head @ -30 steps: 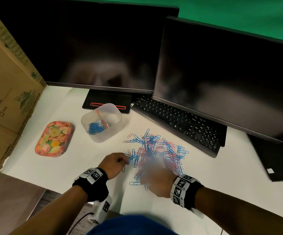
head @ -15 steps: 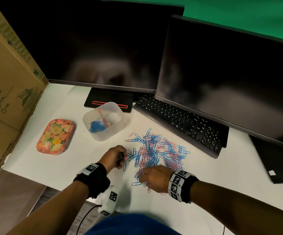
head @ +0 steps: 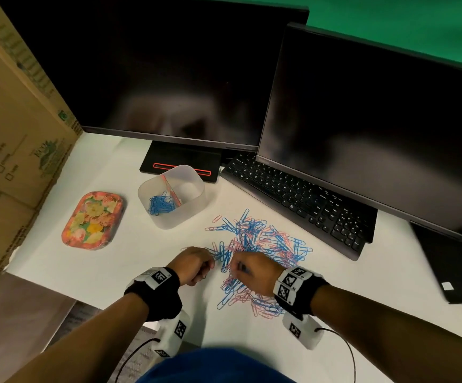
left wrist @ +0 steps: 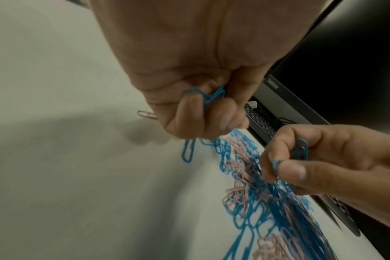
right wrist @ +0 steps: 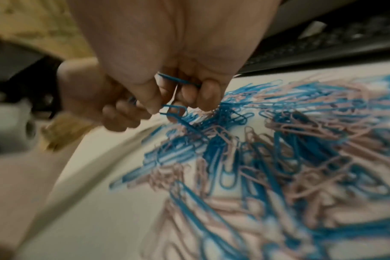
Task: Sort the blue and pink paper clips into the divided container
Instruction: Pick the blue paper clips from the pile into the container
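Observation:
A mixed pile of blue and pink paper clips (head: 263, 244) lies on the white table, also filling the right wrist view as a tangle of paper clips (right wrist: 267, 158). My left hand (head: 196, 265) is at the pile's left edge, fingers curled round several blue clips (left wrist: 208, 95). My right hand (head: 248, 268) hovers over the pile's near side and pinches blue clips (left wrist: 301, 149) between thumb and fingers; these blue clips (right wrist: 176, 81) also show in the right wrist view. The divided container (head: 194, 205), translucent, stands behind the pile with blue clips (head: 160, 204) in its left compartment.
A floral tin (head: 93, 219) lies left of the container. A keyboard (head: 299, 201) and two dark monitors (head: 152, 67) stand behind. Cardboard boxes (head: 11, 139) wall the left side. The table's near edge runs just under my wrists.
Both hands have drawn closer together at the pile's near-left edge. The right hand moved left and up from the pile's near side with blue clips in its fingers.

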Demonstrator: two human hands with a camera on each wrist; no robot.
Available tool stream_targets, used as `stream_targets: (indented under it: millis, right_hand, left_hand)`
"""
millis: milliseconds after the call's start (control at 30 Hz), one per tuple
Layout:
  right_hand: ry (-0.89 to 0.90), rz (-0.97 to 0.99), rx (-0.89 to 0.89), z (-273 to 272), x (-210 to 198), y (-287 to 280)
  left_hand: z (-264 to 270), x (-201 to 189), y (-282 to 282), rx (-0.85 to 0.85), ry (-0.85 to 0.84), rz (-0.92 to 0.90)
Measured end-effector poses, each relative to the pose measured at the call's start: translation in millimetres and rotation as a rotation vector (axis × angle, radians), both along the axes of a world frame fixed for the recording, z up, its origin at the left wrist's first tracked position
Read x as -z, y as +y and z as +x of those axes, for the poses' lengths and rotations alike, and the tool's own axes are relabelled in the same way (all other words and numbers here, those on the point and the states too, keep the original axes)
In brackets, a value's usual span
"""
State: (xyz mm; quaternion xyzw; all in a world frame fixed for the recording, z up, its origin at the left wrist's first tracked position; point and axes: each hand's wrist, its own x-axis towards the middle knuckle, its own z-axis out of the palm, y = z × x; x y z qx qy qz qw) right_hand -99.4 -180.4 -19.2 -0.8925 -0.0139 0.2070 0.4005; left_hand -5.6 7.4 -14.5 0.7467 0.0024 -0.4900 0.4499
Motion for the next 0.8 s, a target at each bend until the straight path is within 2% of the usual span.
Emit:
stream_targets:
  millis: [133,267,367,467,600,800]
  right_hand:
    - [0.119,0.216,0.246,8.4,-4.0,-2.2]
    - [0.199,0.440,0.439,20.9,-12.9,-2.0]
    - [0.292,0.595,0.574,27.8,-15.0,-3.7]
    - [0.357,0.698,0.659,30.8,-18.3,-5.4]
    - [0.411,0.812,0.745,34.2,-24.6,-7.7]
    - [0.479,0.925,0.809,39.0,-28.8,-8.9]
  left_hand:
    - [8.8,-2.3,2.3,0.025,-0.092,0.059]
    - [14.1,2.5,7.3,0.199,-0.444,0.265]
    - [8.0,3.0,7.1,0.364,-0.589,0.410]
    - [0.4,6.3,4.2,0.473,-0.632,0.497]
    - [-0.5,10.6,1.2,0.468,-0.637,0.548]
    - [-0.7,11.4,1.0,0.554,-0.677,0.582]
